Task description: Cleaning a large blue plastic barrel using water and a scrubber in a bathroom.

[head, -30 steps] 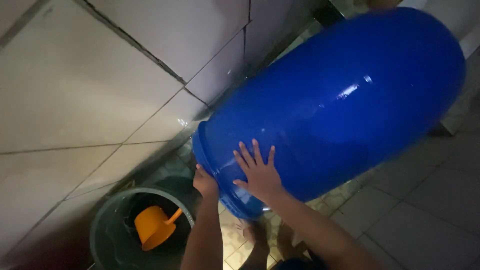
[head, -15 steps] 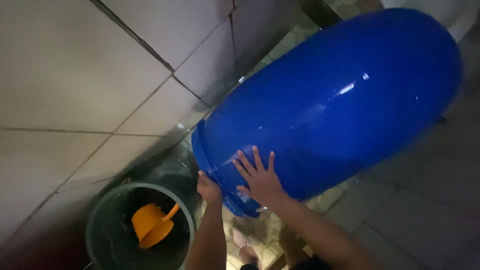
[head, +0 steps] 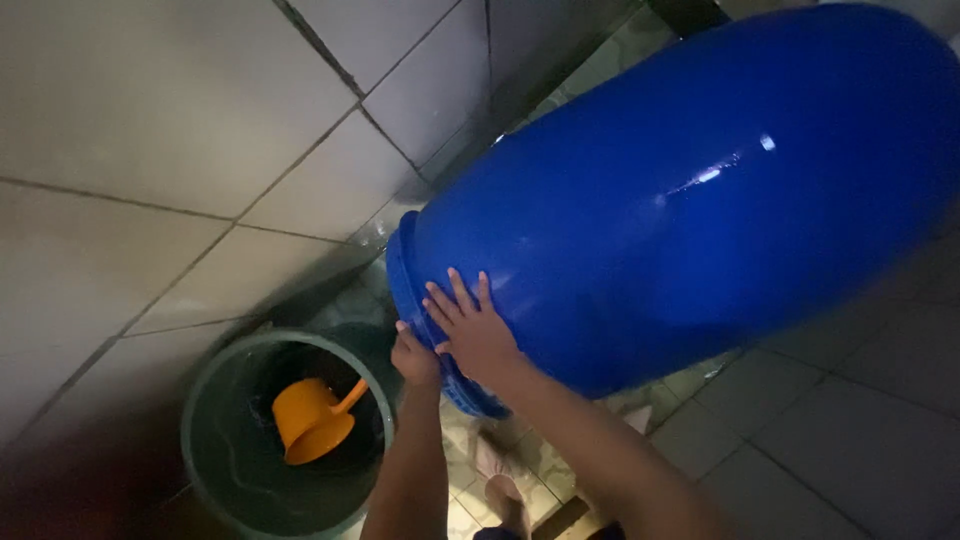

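A large blue plastic drum (head: 690, 200) lies tilted on its side, its rimmed mouth pointing down-left towards a tiled wall. My right hand (head: 470, 325) rests flat on the drum's side just behind the rim, fingers spread. My left hand (head: 413, 358) is curled around the lower edge of the rim. Just below-left of the mouth stands a green bucket (head: 215, 420) with an orange dipper (head: 310, 420) lying inside it.
Large pale wall tiles (head: 170, 130) fill the left and top. The floor is grey tile (head: 850, 440) on the right, with patterned wet tiles under the drum. My feet (head: 500, 480) show below, near the bucket.
The view has shifted slightly and the drum's mouth sits a little lower, closer to the bucket. Both hands keep the same hold on the rim and side.
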